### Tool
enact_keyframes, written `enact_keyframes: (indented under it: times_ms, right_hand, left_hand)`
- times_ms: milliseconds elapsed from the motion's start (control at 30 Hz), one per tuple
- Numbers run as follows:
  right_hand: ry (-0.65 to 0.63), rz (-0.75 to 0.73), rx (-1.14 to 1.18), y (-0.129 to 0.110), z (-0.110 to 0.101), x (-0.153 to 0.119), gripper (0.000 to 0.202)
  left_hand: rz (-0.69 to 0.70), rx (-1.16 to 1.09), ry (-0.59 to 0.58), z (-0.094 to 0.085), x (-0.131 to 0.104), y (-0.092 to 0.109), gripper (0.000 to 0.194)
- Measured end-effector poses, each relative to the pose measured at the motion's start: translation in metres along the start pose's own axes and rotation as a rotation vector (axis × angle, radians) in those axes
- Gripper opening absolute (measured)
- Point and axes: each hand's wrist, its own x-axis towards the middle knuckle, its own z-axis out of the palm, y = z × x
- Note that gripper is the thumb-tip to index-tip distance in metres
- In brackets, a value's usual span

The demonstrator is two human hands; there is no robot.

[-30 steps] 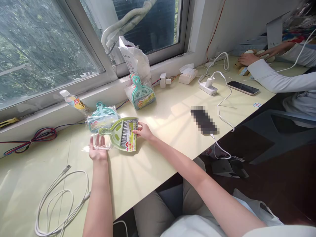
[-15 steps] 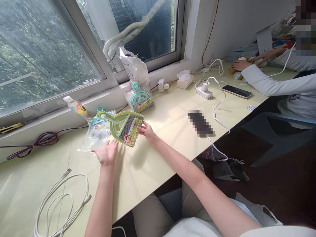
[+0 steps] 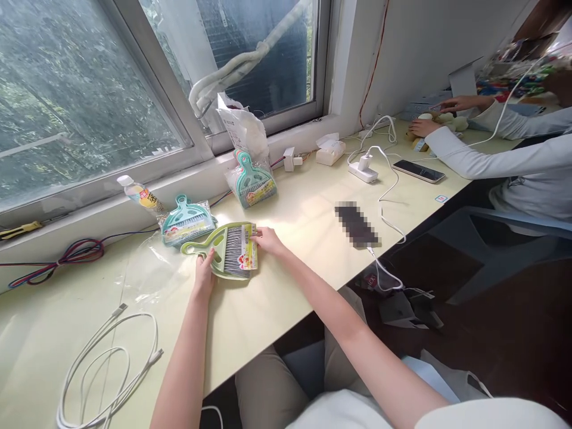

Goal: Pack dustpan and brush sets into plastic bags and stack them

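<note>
A green dustpan-and-brush set (image 3: 232,250) with grey bristles and a printed yellow label is held low over the table between both hands. My left hand (image 3: 205,271) grips its lower left edge near the handle, thumb on top. At the label end, my right hand (image 3: 267,239) pinches the right edge. Just behind lies a teal dustpan-and-brush set (image 3: 187,223) in clear plastic. A clear plastic bag (image 3: 147,268) is spread flat to the left of my left hand. Farther back, more teal sets (image 3: 254,185) lean in a wrapped stack.
A drink bottle (image 3: 140,193) leans by the window sill. A coiled white cable (image 3: 107,363) lies front left, a blurred-out dark phone (image 3: 355,225) at right. Beyond are a charger block (image 3: 363,173), another phone (image 3: 419,171), a tissue pack (image 3: 329,149) and a co-worker's sleeves (image 3: 460,155).
The green set has come down toward the table and turned flatter. My left hand, open before, has closed on its edge; my right hand keeps its hold.
</note>
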Motion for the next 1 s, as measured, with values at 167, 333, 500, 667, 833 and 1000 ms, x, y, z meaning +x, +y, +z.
enact_keyframes:
  times_ms: [167, 333, 500, 667, 833, 1000]
  right_hand:
    - [0.283, 0.101, -0.732, 0.001, -0.091, -0.002, 0.037]
    - [0.711, 0.053, -1.058, -0.006, -0.118, -0.008, 0.061]
    - [0.259, -0.411, -1.060, -0.033, -0.001, -0.037, 0.041]
    - [-0.068, -0.379, -1.061, -0.050, 0.080, -0.044, 0.036]
    - [-0.093, -0.242, -0.864, -0.057, 0.062, -0.029, 0.025]
    - [-0.027, -0.125, -0.534, -0.060, 0.034, -0.033, 0.013]
  left_hand:
    - [-0.025, 0.002, -0.157, -0.003, 0.003, 0.002, 0.042]
    - [-0.048, 0.027, -0.260, -0.003, 0.002, 0.001, 0.054]
    - [-0.033, -0.012, -0.368, -0.003, 0.001, -0.005, 0.059]
    - [-0.009, 0.040, -0.282, -0.006, 0.007, -0.013, 0.063]
    - [0.022, 0.042, -0.266, 0.000, 0.008, -0.013, 0.064]
    - [0.073, 0.070, -0.331, 0.014, -0.001, -0.010, 0.059]
